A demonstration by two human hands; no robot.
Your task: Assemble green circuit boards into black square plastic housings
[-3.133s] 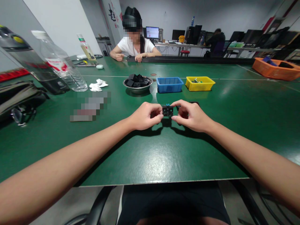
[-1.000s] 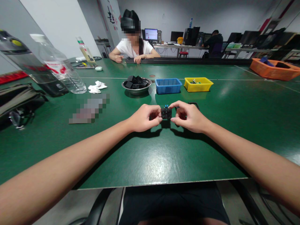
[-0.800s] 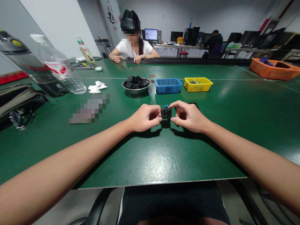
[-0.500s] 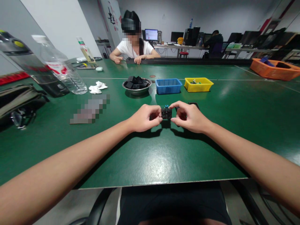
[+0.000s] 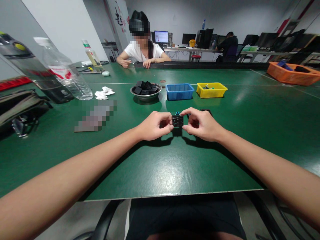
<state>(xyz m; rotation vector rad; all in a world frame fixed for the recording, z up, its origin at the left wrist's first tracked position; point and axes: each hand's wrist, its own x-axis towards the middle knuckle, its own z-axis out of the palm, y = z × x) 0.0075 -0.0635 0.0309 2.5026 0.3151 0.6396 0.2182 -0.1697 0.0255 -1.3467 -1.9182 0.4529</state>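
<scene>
A small black block-shaped part (image 5: 177, 121) with holes or recesses in its near face is held just above the green table. On its top edge sits a small bright blue piece (image 5: 177, 113). My left hand (image 5: 155, 126) pinches the block's left side between thumb and curled fingers. At the right side, my right hand (image 5: 206, 126) has its index finger on the upper corner and its thumb by the lower corner. Behind my right hand lies a dark object (image 5: 206, 111), mostly hidden.
Beyond my hands stand a metal bowl (image 5: 146, 98) of black blocks, a blue bin (image 5: 179, 94) and a yellow bin (image 5: 212, 93) with small parts. Bottles (image 5: 70, 78), crumpled tissue (image 5: 103, 93) and a bag (image 5: 22, 108) are at left. An orange basket (image 5: 292, 76) is far right. A person sits opposite.
</scene>
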